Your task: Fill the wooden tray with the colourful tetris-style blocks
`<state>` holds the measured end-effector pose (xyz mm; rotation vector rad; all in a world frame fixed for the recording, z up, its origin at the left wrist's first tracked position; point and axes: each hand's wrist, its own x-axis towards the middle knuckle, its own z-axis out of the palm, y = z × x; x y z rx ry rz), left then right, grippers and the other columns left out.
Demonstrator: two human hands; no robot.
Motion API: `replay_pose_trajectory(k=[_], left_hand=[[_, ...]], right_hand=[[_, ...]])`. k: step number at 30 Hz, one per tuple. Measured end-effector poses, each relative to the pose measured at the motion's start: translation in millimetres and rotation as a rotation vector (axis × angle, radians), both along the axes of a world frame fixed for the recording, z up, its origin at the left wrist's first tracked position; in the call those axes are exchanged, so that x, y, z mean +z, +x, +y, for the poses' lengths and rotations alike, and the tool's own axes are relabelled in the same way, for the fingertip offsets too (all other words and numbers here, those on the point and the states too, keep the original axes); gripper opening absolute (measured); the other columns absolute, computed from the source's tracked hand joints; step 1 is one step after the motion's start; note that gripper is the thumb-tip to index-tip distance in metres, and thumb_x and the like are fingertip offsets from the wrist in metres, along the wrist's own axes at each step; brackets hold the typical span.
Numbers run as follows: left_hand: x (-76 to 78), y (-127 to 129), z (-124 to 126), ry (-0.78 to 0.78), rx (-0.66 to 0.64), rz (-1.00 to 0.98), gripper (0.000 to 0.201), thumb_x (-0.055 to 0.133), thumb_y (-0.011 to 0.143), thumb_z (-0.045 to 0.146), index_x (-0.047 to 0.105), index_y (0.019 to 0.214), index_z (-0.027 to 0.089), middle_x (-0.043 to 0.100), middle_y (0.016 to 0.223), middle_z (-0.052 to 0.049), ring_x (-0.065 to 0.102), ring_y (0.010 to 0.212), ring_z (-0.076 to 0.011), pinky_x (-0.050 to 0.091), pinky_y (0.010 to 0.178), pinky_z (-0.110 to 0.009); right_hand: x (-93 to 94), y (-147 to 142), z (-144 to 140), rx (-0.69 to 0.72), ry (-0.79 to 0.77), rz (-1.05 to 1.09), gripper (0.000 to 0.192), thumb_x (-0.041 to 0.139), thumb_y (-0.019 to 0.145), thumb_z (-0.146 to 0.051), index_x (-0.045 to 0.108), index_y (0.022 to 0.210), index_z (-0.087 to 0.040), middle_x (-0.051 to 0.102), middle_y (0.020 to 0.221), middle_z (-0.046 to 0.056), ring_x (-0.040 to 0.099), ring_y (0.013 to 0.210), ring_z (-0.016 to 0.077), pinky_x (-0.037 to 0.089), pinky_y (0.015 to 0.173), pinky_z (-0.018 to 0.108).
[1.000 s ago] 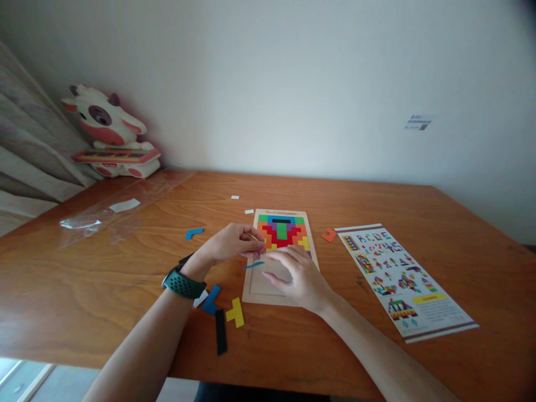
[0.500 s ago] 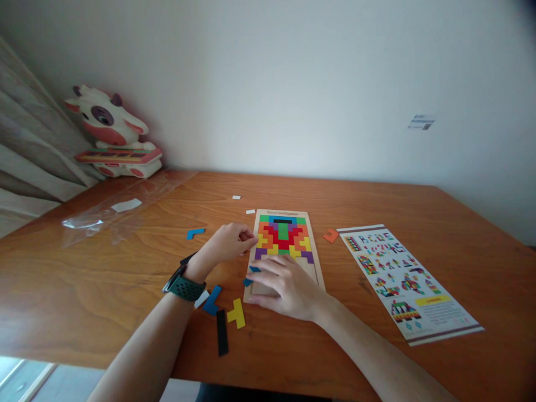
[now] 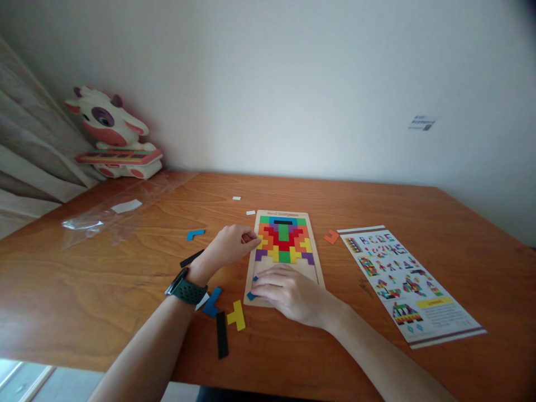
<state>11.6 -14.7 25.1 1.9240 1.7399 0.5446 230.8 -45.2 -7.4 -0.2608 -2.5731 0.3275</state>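
Note:
A wooden puzzle board (image 3: 316, 268) lies in the middle of the table, its upper part filled with coloured block pieces. My left hand (image 3: 234, 244), a watch on its wrist, is curled at the board's left edge; whether its fingers hold anything is hidden. My right hand (image 3: 288, 290) lies over the lower part of the board, its fingers close together on a blue puzzle piece (image 3: 251, 296). Most of that piece is under the fingers. Near my left wrist lie another blue piece (image 3: 213, 303), a yellow piece (image 3: 237, 315) and a black bar (image 3: 221, 335).
A printed pattern sheet (image 3: 408, 285) lies to the right, beside an orange piece (image 3: 331, 237). Farther left are a small blue piece (image 3: 195, 234), a black piece (image 3: 191, 258) and a clear plastic bag (image 3: 104, 218). A cow-shaped toy keyboard (image 3: 119, 134) stands at the back left.
My right hand has moved slightly down the board and its fingers have drawn closer together, with the blue piece under them. My left hand has barely moved.

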Motion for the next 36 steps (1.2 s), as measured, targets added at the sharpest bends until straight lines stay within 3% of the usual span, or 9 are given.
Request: replay_pose_trajectory(k=[8, 13, 16, 21, 23, 29, 33, 36], left_hand=[[1.4, 2.0, -0.8, -0.025, -0.025, -0.097, 0.031, 0.063, 0.081, 0.047, 0.070, 0.076, 0.018, 0.069, 0.066, -0.002, 0.063, 0.062, -0.0170, 0.043, 0.057, -0.025], [11.9, 1.8, -3.1, -0.156, -0.094, -0.336, 0.040, 0.066, 0.079, 0.056, 0.067, 0.079, 0.016, 0.066, 0.065, -0.001, 0.060, 0.058, -0.0141, 0.044, 0.053, -0.023], [20.5, -2.8, -6.5, -0.202, -0.128, -0.357, 0.043, 0.067, 0.079, 0.058, 0.064, 0.075, 0.016, 0.061, 0.059, 0.002, 0.054, 0.052, -0.0110, 0.040, 0.049, -0.021], [31.2, -12.8, -14.0, -0.526, -0.340, -0.194, 0.043, 0.069, 0.077, 0.060, 0.066, 0.073, 0.017, 0.066, 0.065, 0.001, 0.053, 0.051, -0.0100, 0.039, 0.048, -0.020], [32.5, -13.3, -15.8, -0.581, -0.373, -0.168, 0.042, 0.070, 0.076, 0.059, 0.068, 0.078, 0.017, 0.067, 0.068, 0.000, 0.057, 0.053, -0.0114, 0.041, 0.050, -0.021], [29.9, -6.6, -15.2, -0.441, -0.372, -0.128, 0.040, 0.073, 0.075, 0.054, 0.072, 0.094, 0.019, 0.070, 0.079, 0.000, 0.061, 0.062, -0.0121, 0.043, 0.056, -0.020], [28.9, -4.9, -15.3, -0.460, -0.364, -0.185, 0.041, 0.069, 0.079, 0.056, 0.073, 0.091, 0.017, 0.067, 0.069, 0.001, 0.059, 0.058, -0.0118, 0.042, 0.054, -0.021], [30.6, -3.7, -16.0, -0.442, -0.367, -0.248, 0.041, 0.069, 0.080, 0.055, 0.074, 0.091, 0.016, 0.067, 0.069, 0.000, 0.059, 0.060, -0.0123, 0.043, 0.056, -0.021]], right_hand=[[1.1, 4.6, 6.9, -0.006, 0.076, -0.031, 0.022, 0.049, 0.103, -0.018, 0.070, 0.111, -0.019, 0.078, 0.103, 0.004, 0.072, 0.094, 0.0181, 0.056, 0.085, 0.035], [0.9, 4.9, 8.7, 0.002, 0.198, -0.027, 0.026, 0.045, 0.103, -0.012, 0.069, 0.114, -0.015, 0.079, 0.097, 0.006, 0.073, 0.091, 0.0180, 0.056, 0.084, 0.034], [-1.6, 4.5, 10.7, -0.008, 0.212, -0.023, 0.023, 0.050, 0.101, -0.013, 0.070, 0.113, -0.015, 0.079, 0.095, 0.006, 0.073, 0.088, 0.0178, 0.057, 0.082, 0.033], [-6.2, 1.8, 13.6, -0.034, 0.124, 0.059, 0.019, 0.059, 0.099, -0.022, 0.071, 0.113, -0.015, 0.077, 0.111, 0.005, 0.071, 0.101, 0.0183, 0.057, 0.088, 0.032], [-6.7, 0.6, 14.2, -0.035, 0.120, 0.073, 0.019, 0.060, 0.099, -0.024, 0.071, 0.112, -0.016, 0.078, 0.108, 0.005, 0.071, 0.100, 0.0192, 0.058, 0.089, 0.035], [-5.2, 2.1, 13.2, -0.047, 0.130, 0.080, 0.019, 0.053, 0.100, -0.015, 0.070, 0.106, -0.016, 0.079, 0.097, 0.005, 0.074, 0.086, 0.0176, 0.059, 0.081, 0.033], [-5.9, 7.9, 13.1, -0.144, -0.006, 0.150, 0.013, 0.057, 0.099, -0.019, 0.069, 0.102, -0.019, 0.078, 0.089, 0.003, 0.073, 0.078, 0.0172, 0.059, 0.074, 0.031], [-5.9, 11.4, 13.8, -0.205, -0.099, 0.237, 0.012, 0.059, 0.098, -0.020, 0.066, 0.108, -0.021, 0.078, 0.095, 0.004, 0.074, 0.083, 0.0181, 0.060, 0.077, 0.032]])
